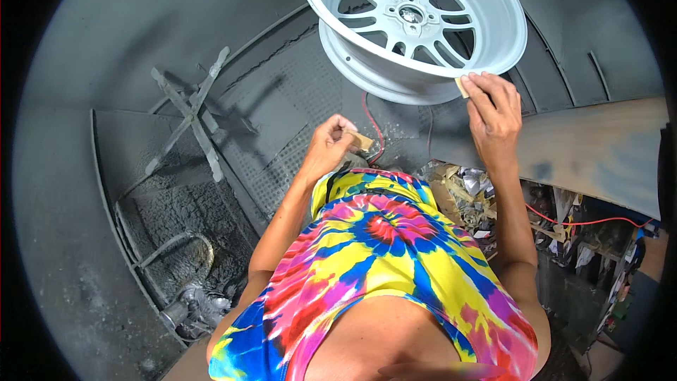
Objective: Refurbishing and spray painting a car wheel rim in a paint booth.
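From the head view, we are looking down on a pale grey, multi-spoked metal wheel [396, 17], which is filling the upper middle, its far edge running out past the top. Its rounded near lip is curving toward us, just ahead of both hands. Between its lower left side and a grey, cross-shaped stand [192, 114], we are seeing a stretch of dark grey, textured floor [282, 137], with a thin red hose [376, 125] curling beneath the wheel. On the right, a long, pale, smeared board [592, 148] and a heap of crumpled tan and white scraps [469, 194] are bounding the space near our right forearm.

As for the grip, our right hand [497, 113] is reaching the wheel's near right lip, its fingers bent and drawn together, pinching a small, flat tan piece [462, 87] right at that edge; our thumb is mostly hiding behind them. Our left hand [329, 144] is hovering apart from the wheel, in front of our multicoloured tie-dye top [395, 240], pinching a folded tan strip [361, 140] between thumb and fingers, its loose end pointing right.
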`<state>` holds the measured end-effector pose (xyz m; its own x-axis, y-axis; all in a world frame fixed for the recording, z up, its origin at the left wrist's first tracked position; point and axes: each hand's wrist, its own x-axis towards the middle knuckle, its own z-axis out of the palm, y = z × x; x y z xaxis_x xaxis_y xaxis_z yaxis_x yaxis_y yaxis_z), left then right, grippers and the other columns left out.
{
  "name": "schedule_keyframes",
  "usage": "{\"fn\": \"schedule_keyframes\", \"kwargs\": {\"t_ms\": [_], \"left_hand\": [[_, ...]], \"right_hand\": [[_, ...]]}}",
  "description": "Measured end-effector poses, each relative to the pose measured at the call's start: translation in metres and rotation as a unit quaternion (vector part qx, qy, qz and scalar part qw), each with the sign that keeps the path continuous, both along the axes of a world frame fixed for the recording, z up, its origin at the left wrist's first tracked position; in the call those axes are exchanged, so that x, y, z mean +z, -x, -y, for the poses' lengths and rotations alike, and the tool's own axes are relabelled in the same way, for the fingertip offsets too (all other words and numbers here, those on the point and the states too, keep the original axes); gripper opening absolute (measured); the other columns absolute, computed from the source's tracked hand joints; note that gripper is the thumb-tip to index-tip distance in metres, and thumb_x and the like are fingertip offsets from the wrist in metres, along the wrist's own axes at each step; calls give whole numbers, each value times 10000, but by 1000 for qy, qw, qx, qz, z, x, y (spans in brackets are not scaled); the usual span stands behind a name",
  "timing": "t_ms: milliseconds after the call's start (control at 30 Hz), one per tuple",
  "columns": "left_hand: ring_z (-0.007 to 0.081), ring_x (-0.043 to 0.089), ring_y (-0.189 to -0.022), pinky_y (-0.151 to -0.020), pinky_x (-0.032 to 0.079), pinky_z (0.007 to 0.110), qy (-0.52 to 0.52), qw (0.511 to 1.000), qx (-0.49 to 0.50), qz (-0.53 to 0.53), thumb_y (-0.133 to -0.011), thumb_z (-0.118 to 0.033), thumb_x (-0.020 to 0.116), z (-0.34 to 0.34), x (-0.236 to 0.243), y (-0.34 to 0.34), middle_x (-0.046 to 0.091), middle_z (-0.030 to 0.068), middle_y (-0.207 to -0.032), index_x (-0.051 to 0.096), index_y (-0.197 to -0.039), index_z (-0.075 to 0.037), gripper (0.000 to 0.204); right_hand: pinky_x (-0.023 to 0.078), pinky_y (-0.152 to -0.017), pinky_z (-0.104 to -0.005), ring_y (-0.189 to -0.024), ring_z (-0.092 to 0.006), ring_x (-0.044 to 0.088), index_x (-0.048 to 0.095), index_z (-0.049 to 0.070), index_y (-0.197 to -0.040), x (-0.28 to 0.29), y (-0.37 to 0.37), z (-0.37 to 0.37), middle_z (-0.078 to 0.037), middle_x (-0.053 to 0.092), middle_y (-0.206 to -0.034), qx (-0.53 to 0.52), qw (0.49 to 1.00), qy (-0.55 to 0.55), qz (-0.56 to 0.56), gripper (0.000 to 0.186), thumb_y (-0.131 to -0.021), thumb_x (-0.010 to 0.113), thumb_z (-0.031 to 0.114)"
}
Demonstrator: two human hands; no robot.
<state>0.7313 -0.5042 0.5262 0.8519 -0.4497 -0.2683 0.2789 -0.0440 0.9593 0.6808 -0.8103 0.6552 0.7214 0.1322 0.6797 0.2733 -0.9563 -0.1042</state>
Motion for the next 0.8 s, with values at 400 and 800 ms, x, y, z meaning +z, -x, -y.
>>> {"fn": "schedule_keyframes", "kwargs": {"t_ms": [400, 800], "left_hand": [[66, 459, -594, -539, 363, 255, -60, 990, 128, -6, -943, -206, 483, -47, -58, -108, 532, -31, -662, 637, -795, -69, 254], [122, 450, -639, -556, 360, 297, -161, 982, 63, -79, -975, -615, 513, -25, -130, -301, 549, 21, -783, 729, -1047, -23, 634]], "right_hand": [[447, -847, -407, -1141, -232, 621, 752, 141, -1097, 5, -31, -48, 22, 702, -1179, 60, 995, 76, -32, 348, -751, 777, 110], [533, -805, -377, -1046, -254, 652, 706, 16, -1184, 21, -105, -105, -77, 656, -1150, 124, 976, 43, -175, 439, -749, 740, 59]]}}
